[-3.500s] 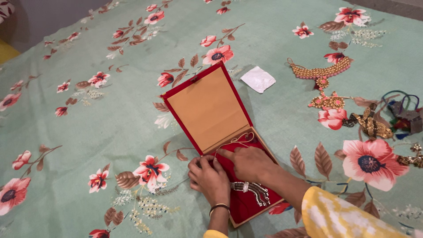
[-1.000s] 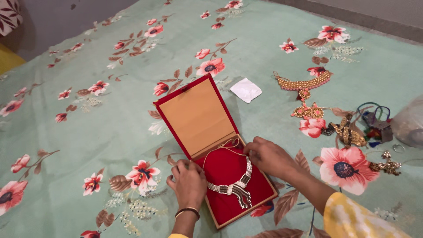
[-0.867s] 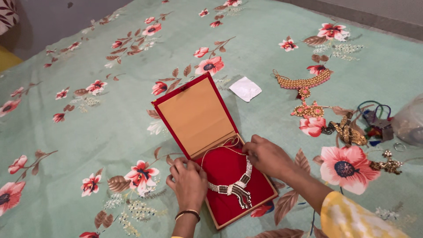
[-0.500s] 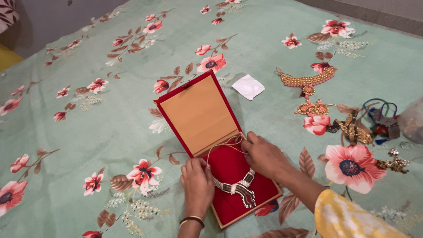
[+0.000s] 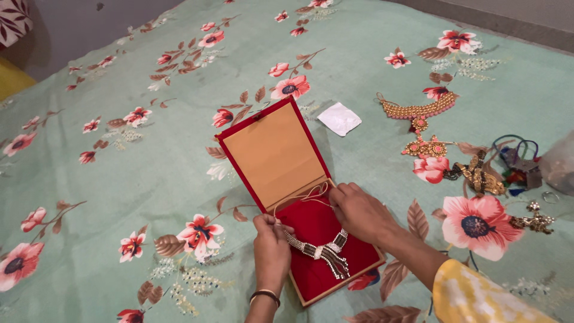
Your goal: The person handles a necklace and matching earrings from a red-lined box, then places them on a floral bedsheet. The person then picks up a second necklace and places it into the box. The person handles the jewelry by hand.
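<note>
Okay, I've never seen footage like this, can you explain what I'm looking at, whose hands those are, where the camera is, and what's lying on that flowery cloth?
There is no machine here. A person wears a camera on the head, so the single view looks down at their own two bare hands.

The left hand and right hand both rest on an open red jewellery box, its lid tilted back. Inside lies a silver-and-dark necklace; the left hand touches one end of it, and the right hand sits on the box's upper edge, by the pale cord.

Everything lies on a green floral cloth. Beside the box are a small white packet, a gold beaded necklace, and more gold pieces further right.
</note>
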